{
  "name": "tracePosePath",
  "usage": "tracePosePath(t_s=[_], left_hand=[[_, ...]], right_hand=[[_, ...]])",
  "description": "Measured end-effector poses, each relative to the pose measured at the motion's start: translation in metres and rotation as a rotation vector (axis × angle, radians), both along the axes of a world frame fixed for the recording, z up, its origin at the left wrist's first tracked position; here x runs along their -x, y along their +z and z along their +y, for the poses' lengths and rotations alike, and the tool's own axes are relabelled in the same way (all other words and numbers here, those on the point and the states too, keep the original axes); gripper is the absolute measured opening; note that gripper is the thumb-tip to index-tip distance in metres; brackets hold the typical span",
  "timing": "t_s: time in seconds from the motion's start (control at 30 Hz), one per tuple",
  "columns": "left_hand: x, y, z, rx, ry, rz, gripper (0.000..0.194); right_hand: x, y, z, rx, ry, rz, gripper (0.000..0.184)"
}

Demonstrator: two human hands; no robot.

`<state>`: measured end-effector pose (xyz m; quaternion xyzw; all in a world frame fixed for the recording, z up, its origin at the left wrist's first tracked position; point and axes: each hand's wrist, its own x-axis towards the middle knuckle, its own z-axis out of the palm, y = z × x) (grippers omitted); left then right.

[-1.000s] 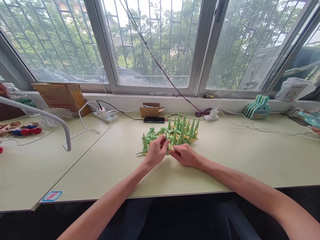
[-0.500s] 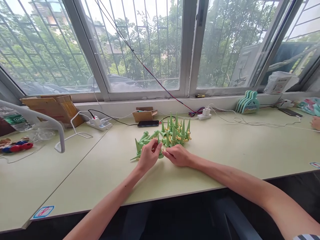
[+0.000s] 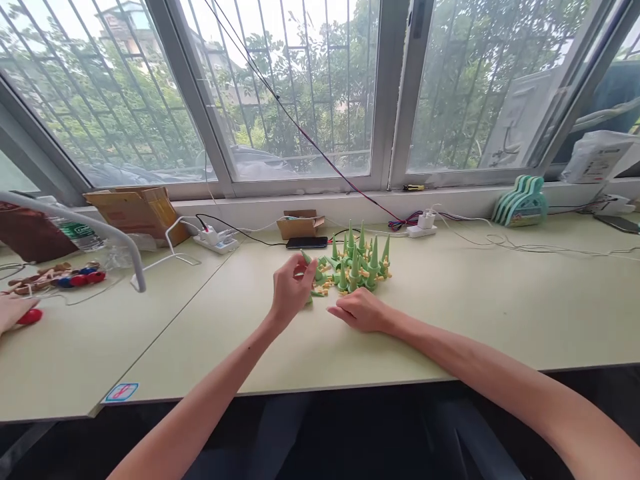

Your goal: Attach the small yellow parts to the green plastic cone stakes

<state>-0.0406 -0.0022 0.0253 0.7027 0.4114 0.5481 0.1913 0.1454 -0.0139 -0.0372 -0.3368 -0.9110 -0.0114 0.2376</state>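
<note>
Green plastic plant-watering spikes with small yellow valves stand tip-up in a cluster (image 3: 374, 263) in front of me. Left of them, more spikes lie loosely in a pile (image 3: 321, 270), partly covered by my left hand (image 3: 291, 287). The fingers of that hand are pinched around a green spike (image 3: 306, 257), whose tip shows above them. My right hand (image 3: 364, 310) rests on the table just in front of the standing spikes. Its fingers are curled in, and what they may hold is hidden.
Behind the spikes lie a black phone (image 3: 307, 243) and an open small carton (image 3: 301, 227). Power strips (image 3: 216, 240) and cables run along the windowsill. Teal hangers (image 3: 521, 202) stand at right. Another person's hand (image 3: 15, 312) is at far left beside a red ball (image 3: 30, 317).
My left hand has moved left and back over the pile, away from my right hand. My view has turned slightly left. Another person's hand now shows at the left edge.
</note>
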Motion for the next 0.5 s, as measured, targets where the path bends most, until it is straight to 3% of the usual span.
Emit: tracePosePath(t_s=[0.23, 0.5], left_hand=[[-0.034, 0.028, 0.018, -0.079, -0.009, 0.033, 0.033], [-0.051, 0.020, 0.041, -0.094, -0.013, 0.160, 0.030]], right_hand=[[-0.002, 0.000, -0.002, -0.004, -0.002, -0.030, 0.054], [-0.002, -0.003, -0.001, -0.023, -0.001, -0.058, 0.052]])
